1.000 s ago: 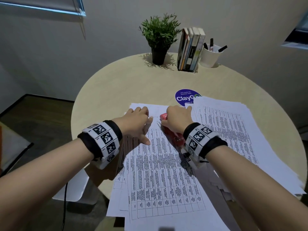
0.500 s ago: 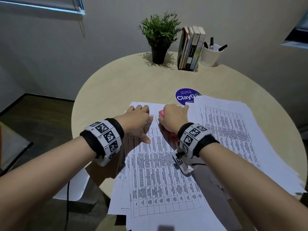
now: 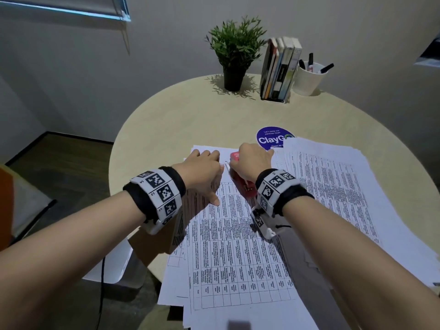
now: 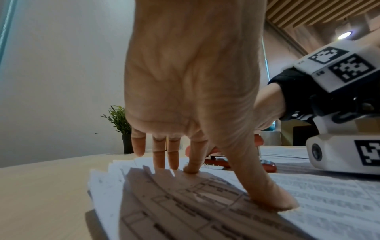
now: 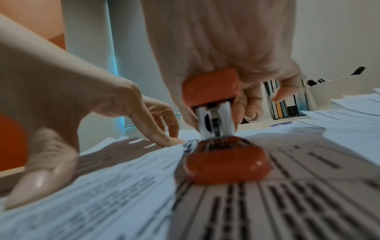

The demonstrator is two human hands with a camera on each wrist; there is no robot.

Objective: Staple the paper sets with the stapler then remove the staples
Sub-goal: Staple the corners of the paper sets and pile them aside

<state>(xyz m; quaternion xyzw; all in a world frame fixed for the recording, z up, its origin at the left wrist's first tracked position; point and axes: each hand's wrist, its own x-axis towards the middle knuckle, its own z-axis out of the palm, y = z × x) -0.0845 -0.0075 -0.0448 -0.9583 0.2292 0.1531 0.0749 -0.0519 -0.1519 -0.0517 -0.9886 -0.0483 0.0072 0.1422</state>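
A set of printed table sheets (image 3: 238, 246) lies on the round table in front of me. My left hand (image 3: 202, 172) presses on its upper left part, with spread straight fingers (image 4: 158, 155) and the thumb down on the page. Just to the right, my right hand (image 3: 252, 163) grips the top arm of a red stapler (image 3: 245, 189) near the sheets' top edge. In the right wrist view the stapler (image 5: 226, 165) rests its base on the paper, with the top arm raised at the near end. Its front end is hidden by the hand.
A second, loose stack of printed sheets (image 3: 333, 182) lies on the right. A purple round sticker (image 3: 269, 138) is on the beige table (image 3: 181, 120). A potted plant (image 3: 234, 53), upright books (image 3: 279, 70) and a white pen cup (image 3: 308, 78) stand at the far edge.
My right hand has shifted slightly left and forward with the stapler. The left hand has stayed pressed on the paper.
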